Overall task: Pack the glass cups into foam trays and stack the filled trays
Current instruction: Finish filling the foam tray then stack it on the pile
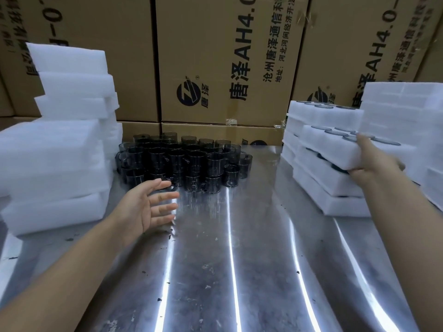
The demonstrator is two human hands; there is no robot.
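Steel table (239, 271) nearest, glare streaks running down it, dark specks (159, 299) scattered on the sheet. Both forearms come in from the bottom corners. Right hand (374, 161), at right and mid-height, grips the near edge of a filled white foam tray (333, 152): thumb lies on top, fingers (357, 173) curled under the edge, pinching the foam between them. Dark cup rims show in the tray's top face. Tray sits tilted atop the filled stack (326, 195) at the table's right side; cannot tell whether it rests fully on the tray below or is partly lifted. More filled trays lie behind it with rims showing, and a taller far pile (402, 109) of white foam stands at the right edge. Left hand (143, 207) hovers low over the table, left of centre, palm turned right, fingers (165, 196) straight and spread, holding nothing. Its index tip overlaps the front row of cups (187, 159) in view; contact cannot be told. Cups: dark tinted glass, handled, upright, packed close in at least two layers at the table's back centre, loose on the steel. Left pile (55, 159) of white foam trays, unevenly stacked and blurred, stands just beside the cups and rises above them. Brown printed boxes (215, 56) form a wall behind everything.
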